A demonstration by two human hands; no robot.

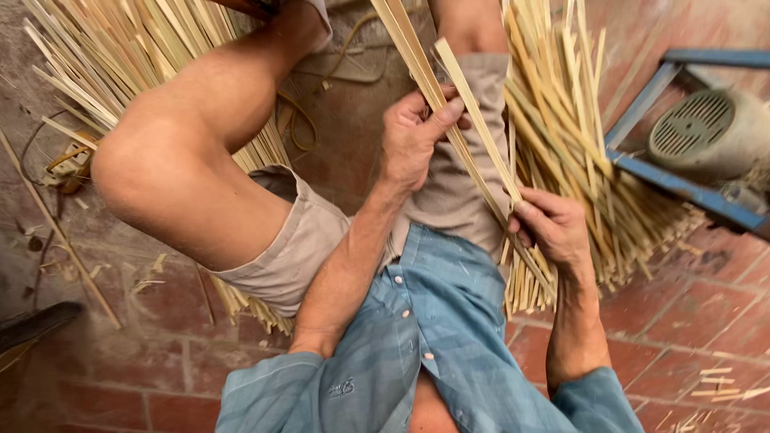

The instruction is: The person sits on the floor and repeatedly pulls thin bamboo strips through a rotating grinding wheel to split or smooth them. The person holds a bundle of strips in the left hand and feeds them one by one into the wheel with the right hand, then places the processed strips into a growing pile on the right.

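Observation:
My left hand [415, 138] is closed around a few long pale bamboo strips [417, 56] that run up out of the top of the view. Lower on the same strips, my right hand [553, 232] pinches them between thumb and fingers, beside my thigh. The strips slant from the upper middle down to the right, across my lap in beige shorts [297, 248]. My bare left knee [152, 168] is raised at the left. My blue shirt sleeves fill the bottom of the view.
A large heap of bamboo strips [585, 136] lies on the right, another heap [104, 48] under my left leg. A grey motor on a blue metal frame [706, 136] stands at the upper right. A dark tool [36, 325] and a thin stick [64, 248] lie on the brick floor [690, 321].

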